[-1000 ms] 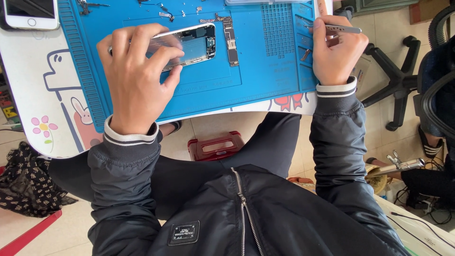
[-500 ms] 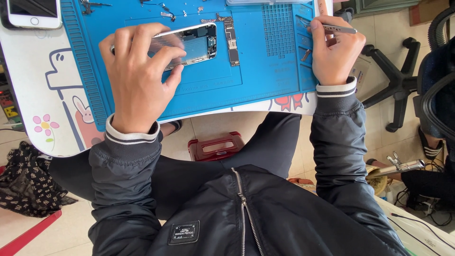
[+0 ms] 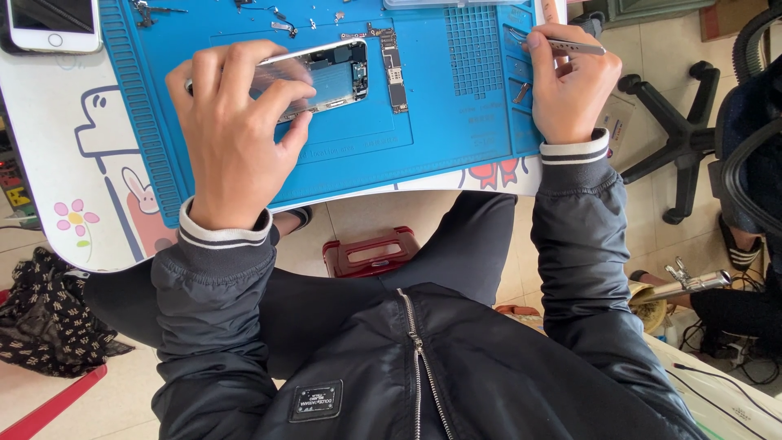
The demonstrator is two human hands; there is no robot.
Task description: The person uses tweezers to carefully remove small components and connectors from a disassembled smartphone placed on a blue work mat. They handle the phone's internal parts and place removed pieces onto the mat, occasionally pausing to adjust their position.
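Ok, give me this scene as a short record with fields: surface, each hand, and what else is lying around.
surface: blue mat on a white table with cartoon drawings
left hand: holds the opened phone at its near end, fingers over it
right hand: grip on tweezers at the mat's right edge
on mat: circuit board right of the opened phone, small parts along the far edge
off mat: white phone at the table's far left corner
on floor: red box between the legs

Single head-worn view, aimed steeply down from above the wearer. Table (image 3: 65, 163) with blue mat (image 3: 456, 122) seen close at frame top; lap and floor filling the lower frame.
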